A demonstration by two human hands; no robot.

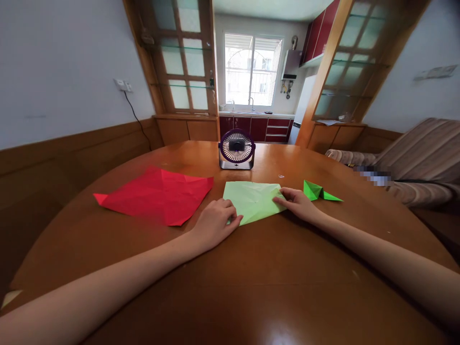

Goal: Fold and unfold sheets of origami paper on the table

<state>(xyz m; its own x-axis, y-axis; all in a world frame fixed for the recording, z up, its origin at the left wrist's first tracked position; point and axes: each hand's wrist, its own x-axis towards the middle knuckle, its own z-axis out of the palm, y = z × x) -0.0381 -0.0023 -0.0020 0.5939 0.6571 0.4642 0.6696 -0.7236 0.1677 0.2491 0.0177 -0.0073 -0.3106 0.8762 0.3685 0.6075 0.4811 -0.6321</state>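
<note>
From the camera on my head, I see a round brown desk (pixel 230 287) with both my arms stretched out over it. My left hand (pixel 214 221) is curled, with its fingers pressing down on the near left edge of a light green paper (pixel 251 201). My right hand (pixel 298 203) is flat and narrow, and its fingertips pinch and hold down the right corner of the same paper. The paper lies near the middle of the desk, just in front of me.

I think the folding has only begun. The paper is mostly flat, with one side folded to a slant and a few soft creases. Most of the folds are left to do.

A bright green folded shape (pixel 318 191) sits just beside my right hand, toward the right edge; it looks finished. A big red paper (pixel 158 194), creased but open, lies near my left hand, toward the left edge. A small purple fan (pixel 236 149) stands behind the light green paper, toward the far edge. Nothing lies on my paper, so nothing blocks my hands.
</note>
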